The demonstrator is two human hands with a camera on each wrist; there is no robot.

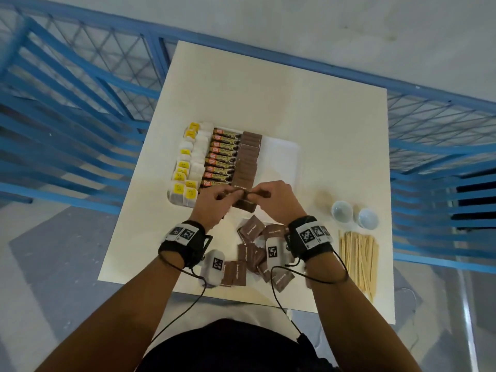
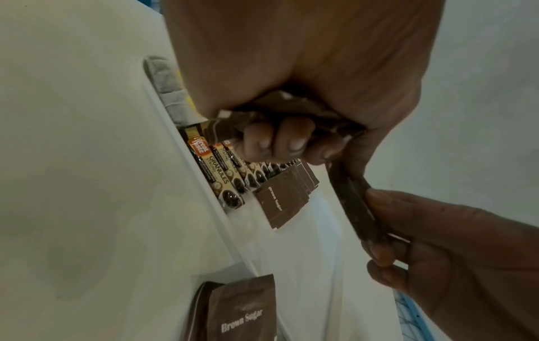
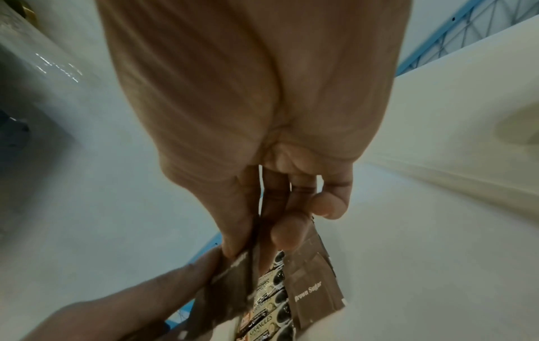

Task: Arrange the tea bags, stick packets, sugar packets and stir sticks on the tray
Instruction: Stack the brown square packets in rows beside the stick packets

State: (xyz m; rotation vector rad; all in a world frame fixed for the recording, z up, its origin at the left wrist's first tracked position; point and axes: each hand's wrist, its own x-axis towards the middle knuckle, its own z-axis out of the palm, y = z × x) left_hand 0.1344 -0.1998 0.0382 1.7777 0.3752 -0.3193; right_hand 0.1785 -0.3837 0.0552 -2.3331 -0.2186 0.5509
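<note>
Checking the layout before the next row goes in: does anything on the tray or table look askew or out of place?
One tea bag in the leftmost column shows no yellow tag, unlike its neighbours. Loose brown sugar packets lie jumbled on the table, still unsorted. The stick packets sit straight.

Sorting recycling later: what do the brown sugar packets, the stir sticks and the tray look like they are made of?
Brown sugar packets: matte paper, apparently; they crease in the hands. Stir sticks: pale, thin, probably bare wood. Tray: smooth white, likely plastic; cannot tell for sure.
</note>
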